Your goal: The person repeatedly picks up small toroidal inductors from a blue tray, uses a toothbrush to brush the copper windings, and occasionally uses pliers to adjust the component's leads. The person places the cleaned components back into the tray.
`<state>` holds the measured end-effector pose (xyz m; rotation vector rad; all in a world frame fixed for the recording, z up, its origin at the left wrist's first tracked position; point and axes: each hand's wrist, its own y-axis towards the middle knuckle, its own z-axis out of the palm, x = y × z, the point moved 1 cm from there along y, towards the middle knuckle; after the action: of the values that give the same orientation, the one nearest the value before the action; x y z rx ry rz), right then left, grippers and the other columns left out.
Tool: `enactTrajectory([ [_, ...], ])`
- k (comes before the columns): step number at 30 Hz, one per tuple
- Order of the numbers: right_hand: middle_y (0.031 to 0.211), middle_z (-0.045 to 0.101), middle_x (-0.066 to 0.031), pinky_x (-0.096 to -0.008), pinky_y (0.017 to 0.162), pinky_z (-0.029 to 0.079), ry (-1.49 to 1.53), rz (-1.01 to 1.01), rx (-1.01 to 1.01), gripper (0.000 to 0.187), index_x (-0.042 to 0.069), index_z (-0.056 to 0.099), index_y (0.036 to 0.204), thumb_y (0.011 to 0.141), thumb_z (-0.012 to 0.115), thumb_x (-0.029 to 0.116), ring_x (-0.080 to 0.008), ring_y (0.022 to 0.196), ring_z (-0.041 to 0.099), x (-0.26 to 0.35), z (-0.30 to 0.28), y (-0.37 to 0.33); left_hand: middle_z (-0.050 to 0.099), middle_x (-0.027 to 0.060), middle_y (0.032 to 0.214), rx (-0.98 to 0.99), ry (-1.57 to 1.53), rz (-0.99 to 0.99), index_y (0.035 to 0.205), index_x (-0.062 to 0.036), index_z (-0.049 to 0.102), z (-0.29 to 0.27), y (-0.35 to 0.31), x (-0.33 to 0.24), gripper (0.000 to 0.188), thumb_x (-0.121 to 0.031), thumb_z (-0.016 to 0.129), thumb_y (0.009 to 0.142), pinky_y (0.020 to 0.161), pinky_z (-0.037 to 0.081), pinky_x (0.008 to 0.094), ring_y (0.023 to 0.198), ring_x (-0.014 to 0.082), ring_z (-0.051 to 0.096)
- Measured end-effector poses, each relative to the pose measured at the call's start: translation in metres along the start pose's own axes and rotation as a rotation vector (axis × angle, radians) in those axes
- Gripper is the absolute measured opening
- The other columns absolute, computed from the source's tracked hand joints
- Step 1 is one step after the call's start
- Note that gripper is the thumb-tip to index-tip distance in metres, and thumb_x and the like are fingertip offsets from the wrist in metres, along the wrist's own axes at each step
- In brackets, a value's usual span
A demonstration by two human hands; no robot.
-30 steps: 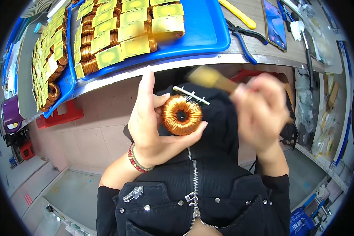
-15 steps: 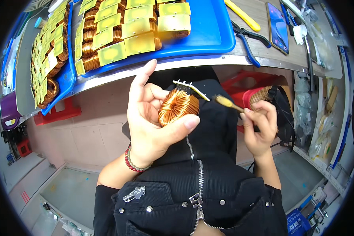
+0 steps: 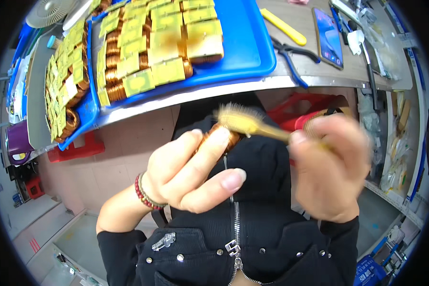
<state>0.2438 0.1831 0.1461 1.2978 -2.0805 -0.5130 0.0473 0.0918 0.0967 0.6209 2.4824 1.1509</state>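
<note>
My left hand [image 3: 190, 174] is closed around a copper-wound toroidal coil [image 3: 233, 138], mostly covered by my fingers. The thumb sticks out toward the right. In my right hand [image 3: 326, 164], blurred by motion, is a small brush [image 3: 245, 125] with a yellowish wooden handle. Its bristles point up and away from me, and the brush head overlaps the top of the coil. Whether brush and coil touch, I cannot tell. The coil's board cannot be made out.
Beyond my hands, a blue tray [image 3: 245, 43] on the bench holds rows of copper coils with yellow boards; a second blue tray [image 3: 91, 112] stands left of it. Pliers [image 3: 293, 57], a yellow-handled cutter [image 3: 283, 27] and a phone [image 3: 328, 38] lie to the right. A red stool [image 3: 291, 112] is underneath.
My left hand has turned over, so its fingers now cover the coil. My right hand has brought the brush leftward and up to the coil. The view has shifted slightly.
</note>
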Motion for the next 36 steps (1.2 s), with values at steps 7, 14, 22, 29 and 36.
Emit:
enactTrajectory([
  [7,0.09,0.055,-0.0093,-0.025,0.046,0.037,0.279,0.467,0.315,0.014,0.007,0.064,0.079,0.066,0.071,0.005,-0.0151,0.054,0.052,-0.018,-0.009,-0.04,0.065,0.0088,0.098,0.03,0.169,0.135,0.122,-0.0161,0.044,-0.01,-0.001,0.013,0.056,-0.001,0.069,0.074,0.062,0.05,0.0223,0.079,0.0189,0.058],
  [14,0.11,0.05,-0.0048,-0.0201,0.069,0.043,1.274,0.735,0.298,0.061,0.002,0.05,0.117,0.063,0.08,0.002,-0.0052,0.081,0.051,-0.01,0.042,-0.013,0.058,0.0192,0.108,-0.112,-0.133,0.072,0.112,-0.0124,0.049,0.007,0.003,0.005,0.04,-0.009,0.067,0.076,0.056,0.05,0.0273,0.076,0.0244,0.06],
  [22,0.094,0.06,-0.0115,-0.0311,0.061,0.051,0.462,0.185,-0.013,0.042,0.005,0.06,0.1,0.061,0.074,0.003,-0.0267,0.074,0.062,-0.021,0.082,0.032,0.057,0.0093,0.113,-0.224,0.05,-0.34,0.108,-0.0131,0.054,0.025,-0.007,0.021,0.04,-0.025,0.071,0.074,0.084,0.041,0.0368,0.102,0.0279,0.055],
  [29,0.093,0.058,-0.0061,-0.0311,0.056,0.05,0.098,0.03,0.059,0.05,0.011,0.063,0.106,0.058,0.064,0.0,-0.0214,0.072,0.062,-0.04,0.12,0.042,0.051,0.0137,0.119,-0.012,0.197,-0.487,0.11,-0.011,0.055,0.004,-0.015,0.044,0.054,-0.019,0.079,0.062,0.092,0.036,0.0431,0.112,0.0341,0.044],
  [36,0.099,0.055,-0.0046,-0.0294,0.051,0.048,0.1,0.062,0.154,0.064,0.024,0.061,0.114,0.055,0.067,0.001,-0.0184,0.066,0.061,-0.046,0.123,0.05,0.052,0.0113,0.117,0.098,0.132,-0.485,0.101,-0.013,0.062,-0.022,0.006,0.075,0.036,-0.01,0.071,0.066,0.089,0.035,0.0445,0.111,0.0344,0.044],
])
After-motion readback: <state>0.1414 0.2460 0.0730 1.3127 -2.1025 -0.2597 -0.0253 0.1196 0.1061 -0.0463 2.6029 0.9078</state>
